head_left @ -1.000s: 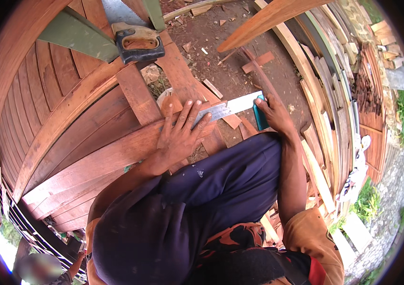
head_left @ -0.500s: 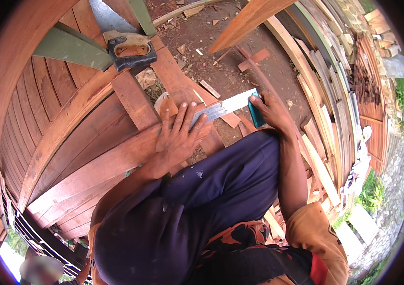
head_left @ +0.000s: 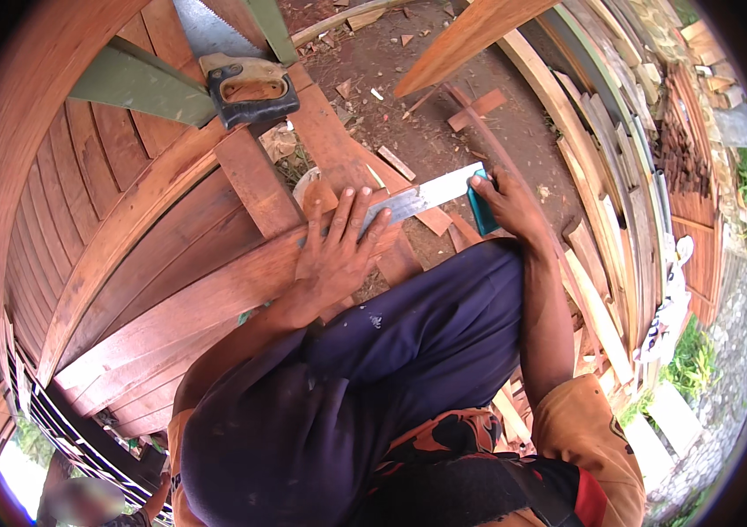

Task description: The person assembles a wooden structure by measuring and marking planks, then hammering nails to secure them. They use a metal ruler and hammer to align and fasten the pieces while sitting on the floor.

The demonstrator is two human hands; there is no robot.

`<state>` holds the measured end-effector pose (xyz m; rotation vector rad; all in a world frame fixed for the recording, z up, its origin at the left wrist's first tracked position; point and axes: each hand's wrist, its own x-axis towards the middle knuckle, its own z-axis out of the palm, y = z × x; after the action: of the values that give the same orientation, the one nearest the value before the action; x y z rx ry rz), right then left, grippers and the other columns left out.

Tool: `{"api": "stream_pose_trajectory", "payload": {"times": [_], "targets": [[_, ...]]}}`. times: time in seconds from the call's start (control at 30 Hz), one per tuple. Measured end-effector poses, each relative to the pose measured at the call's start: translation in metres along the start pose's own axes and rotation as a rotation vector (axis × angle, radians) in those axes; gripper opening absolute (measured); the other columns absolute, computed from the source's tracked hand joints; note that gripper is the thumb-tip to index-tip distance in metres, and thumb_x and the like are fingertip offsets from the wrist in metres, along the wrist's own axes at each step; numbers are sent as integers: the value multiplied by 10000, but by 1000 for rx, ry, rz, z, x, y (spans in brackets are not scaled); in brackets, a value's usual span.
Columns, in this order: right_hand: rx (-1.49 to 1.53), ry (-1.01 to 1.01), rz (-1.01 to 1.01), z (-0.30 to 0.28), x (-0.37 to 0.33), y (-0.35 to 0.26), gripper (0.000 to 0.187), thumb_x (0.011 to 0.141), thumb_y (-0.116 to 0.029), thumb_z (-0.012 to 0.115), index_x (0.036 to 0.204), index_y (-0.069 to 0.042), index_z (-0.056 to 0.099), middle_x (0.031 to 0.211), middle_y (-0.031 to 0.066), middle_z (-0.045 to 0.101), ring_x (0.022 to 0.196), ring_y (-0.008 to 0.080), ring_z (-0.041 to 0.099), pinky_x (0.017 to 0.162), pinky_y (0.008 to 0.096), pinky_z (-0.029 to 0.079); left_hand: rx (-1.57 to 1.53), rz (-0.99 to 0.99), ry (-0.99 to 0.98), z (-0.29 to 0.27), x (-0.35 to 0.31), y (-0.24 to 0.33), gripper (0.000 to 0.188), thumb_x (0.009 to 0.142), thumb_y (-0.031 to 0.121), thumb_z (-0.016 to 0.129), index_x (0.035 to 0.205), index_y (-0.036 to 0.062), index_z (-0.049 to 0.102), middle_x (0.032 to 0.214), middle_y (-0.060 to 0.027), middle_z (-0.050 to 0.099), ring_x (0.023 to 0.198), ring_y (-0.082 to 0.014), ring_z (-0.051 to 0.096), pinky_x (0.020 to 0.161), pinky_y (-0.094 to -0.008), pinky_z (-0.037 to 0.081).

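Observation:
My left hand (head_left: 336,250) lies flat with its fingers spread on a curved reddish-brown board (head_left: 206,294). Under its outer fingers runs the metal blade of a try square (head_left: 422,194), so that end of the blade is hidden. At the other end, my right hand (head_left: 514,206) is closed on the teal handle (head_left: 481,206), thumb on top. The handle stands crosswise to the blade. My raised knee (head_left: 435,294) in dark trousers is just below both hands.
A handsaw (head_left: 253,92) with a tan and black handle rests at upper left beside a green post (head_left: 141,83). Wood offcuts lie on the dirt ground (head_left: 373,53). Stacked planks (head_left: 602,158) line the right side. Another person (head_left: 83,501) is at lower left.
The whole view has shifted slightly, with everything a little to the right. My hands keep the same hold on the try square and board.

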<state>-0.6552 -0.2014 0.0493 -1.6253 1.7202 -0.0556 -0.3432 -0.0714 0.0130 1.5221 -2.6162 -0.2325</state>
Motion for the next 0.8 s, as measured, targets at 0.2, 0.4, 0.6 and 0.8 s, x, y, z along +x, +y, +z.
{"api": "stream_pose_trajectory", "payload": {"times": [0.2, 0.4, 0.6, 0.8], "targets": [[90, 266, 46, -10, -8, -24, 537, 1058, -496, 530, 1039, 13, 699, 979, 214, 711, 954, 322, 675, 859, 417, 510, -50, 2, -39, 4, 0, -1, 830, 936, 469, 656, 1634, 149, 341, 1695, -226, 236, 1563, -402, 243, 1182, -720, 217], [175, 148, -262, 5, -8, -50, 305, 1024, -255, 560, 1058, 11, 704, 955, 189, 713, 888, 327, 678, 807, 408, 517, -26, -14, -4, 7, -2, 0, 826, 943, 468, 647, 1639, 155, 331, 1704, -233, 203, 1568, -403, 229, 1171, -718, 240], [475, -75, -340, 28, 4, -71, 180, 954, -133, 683, 1078, -2, 694, 878, 114, 711, 757, 149, 659, 687, 334, 517, -50, -2, 7, 5, 1, 1, 910, 855, 436, 747, 1627, 154, 360, 1690, -228, 239, 1565, -390, 234, 1164, -677, 272], [269, -186, -384, 47, 5, -84, 176, 1041, -157, 647, 1008, 15, 665, 792, 51, 701, 734, 123, 688, 668, 290, 558, -30, -13, 24, 3, 1, 0, 905, 843, 427, 755, 1620, 159, 375, 1689, -227, 244, 1561, -387, 245, 1158, -669, 278]]}}
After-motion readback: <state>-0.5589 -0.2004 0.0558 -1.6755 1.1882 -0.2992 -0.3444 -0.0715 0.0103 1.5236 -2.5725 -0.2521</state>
